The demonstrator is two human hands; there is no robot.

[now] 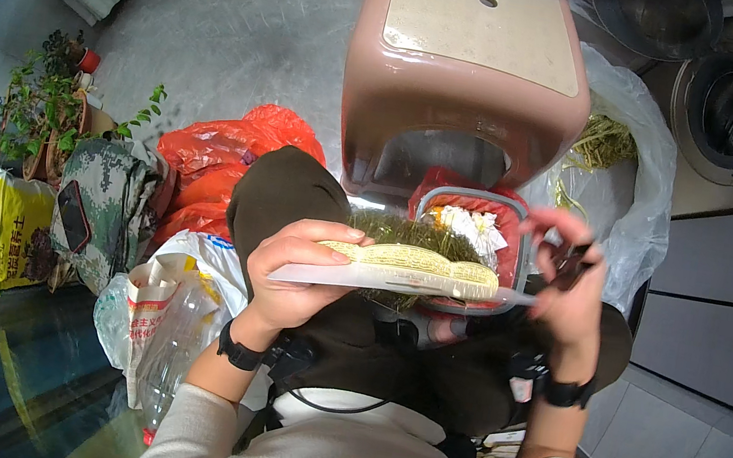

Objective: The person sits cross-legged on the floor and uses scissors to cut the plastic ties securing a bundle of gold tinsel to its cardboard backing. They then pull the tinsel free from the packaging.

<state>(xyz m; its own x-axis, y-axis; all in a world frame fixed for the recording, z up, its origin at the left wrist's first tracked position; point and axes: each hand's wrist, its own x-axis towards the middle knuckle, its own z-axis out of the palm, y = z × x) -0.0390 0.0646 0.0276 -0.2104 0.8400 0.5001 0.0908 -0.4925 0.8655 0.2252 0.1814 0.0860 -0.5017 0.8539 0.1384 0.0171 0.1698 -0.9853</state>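
My left hand (302, 269) grips a thin, whitish translucent piece (401, 282), seen nearly edge-on, which tapers to a narrow end at the right. A gold, scalloped patterned strip (429, 262) lies along its upper side. Dark green, fringe-like strands (423, 236) show behind and below it; how they are attached is hidden. Beside the narrow end, my right hand (563, 282) holds a small dark brown object (573, 265) between its fingers. Blur hides what that object is, and I cannot tell whether this hand touches the narrow end.
A red-lined bin (523, 214) with crumpled white paper stands beneath the work. Beyond it is a pink plastic stool (463, 93). A clear bag (649, 195) holds greenish strands at right. Red bags (210, 168), a plastic bottle (171, 349) and potted plants (93, 114) are at left.
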